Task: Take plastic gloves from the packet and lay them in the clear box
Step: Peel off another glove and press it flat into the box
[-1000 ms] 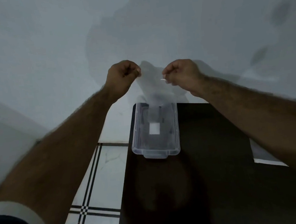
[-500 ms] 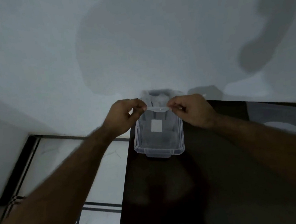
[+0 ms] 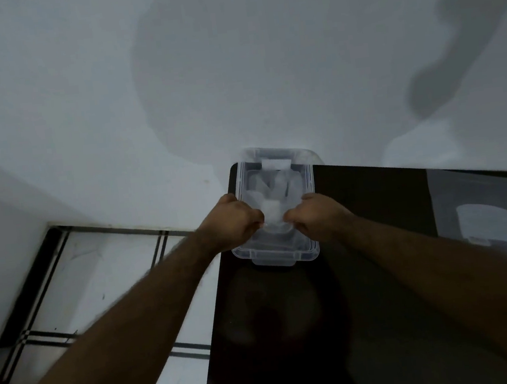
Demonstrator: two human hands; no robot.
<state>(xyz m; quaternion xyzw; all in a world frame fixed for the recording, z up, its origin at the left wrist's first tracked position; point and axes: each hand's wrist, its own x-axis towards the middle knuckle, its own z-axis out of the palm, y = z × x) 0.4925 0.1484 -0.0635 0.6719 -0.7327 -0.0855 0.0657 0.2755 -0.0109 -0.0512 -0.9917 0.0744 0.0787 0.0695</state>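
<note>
Left hand [image 3: 233, 223] and right hand [image 3: 314, 215] both pinch a plastic glove [image 3: 271, 210].
I see them hold it inside the clear box [image 3: 279, 256], which sits at the tabletop's [image 3: 379, 272] far left corner.

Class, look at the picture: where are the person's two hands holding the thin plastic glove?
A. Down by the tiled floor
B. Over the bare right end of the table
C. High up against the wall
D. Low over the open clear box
D: the left hand and right hand pinch the plastic glove between them, low over the clear box on the dark table.
</note>
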